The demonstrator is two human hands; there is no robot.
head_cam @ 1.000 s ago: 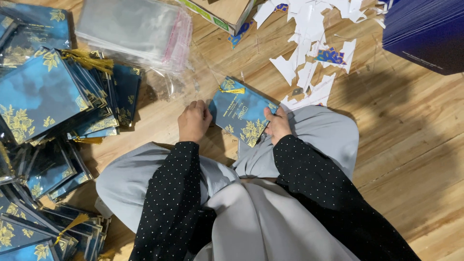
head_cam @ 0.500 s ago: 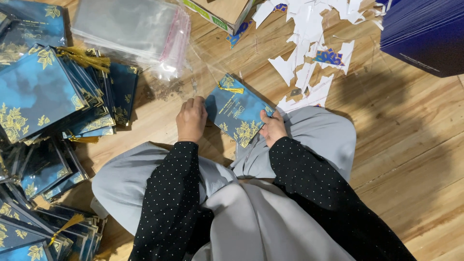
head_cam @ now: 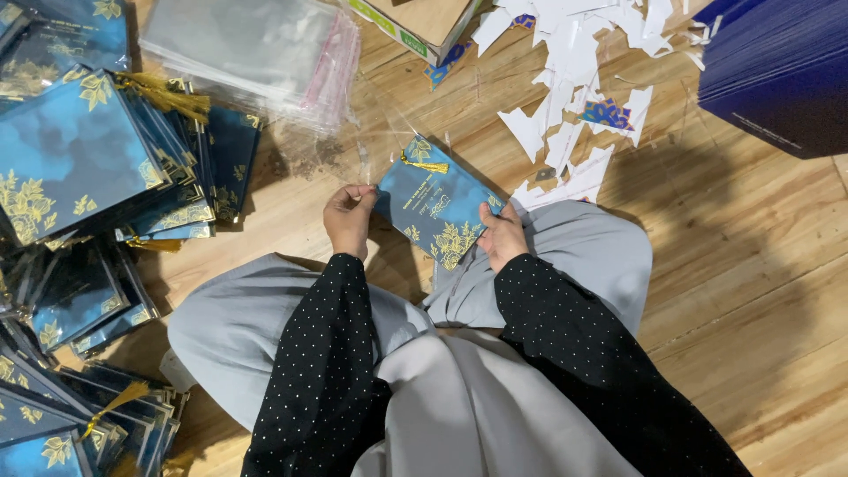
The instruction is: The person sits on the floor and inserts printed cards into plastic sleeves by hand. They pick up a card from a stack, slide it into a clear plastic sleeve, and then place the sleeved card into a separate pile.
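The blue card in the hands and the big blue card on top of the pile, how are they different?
The held card is gripped by the left hand and right hand; the pile card lies untouched on its stack. The held card shows a gold tassel at its top; none is seen lying on the pile card. The held card looks smaller in this view. Both are blue with gold flowers.
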